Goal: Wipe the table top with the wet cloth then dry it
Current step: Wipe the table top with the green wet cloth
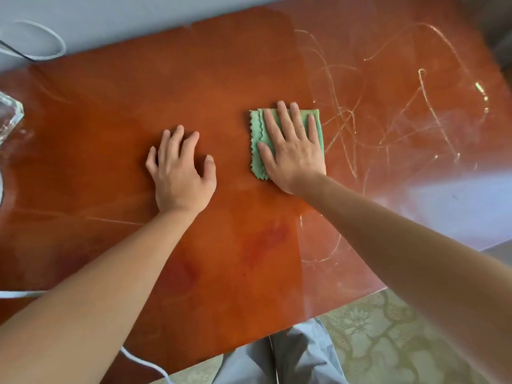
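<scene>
Cloth (288, 134) mostly hidden under flat right hand (293, 151).

Two hands (181, 173) (293, 151), one green cloth (256, 134), one table (221, 79), one glass object (8, 117).

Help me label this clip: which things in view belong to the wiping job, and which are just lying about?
Job: green cloth, right hand pressing it, left hand, table top.
Lying about: glass object, white cable.
</scene>
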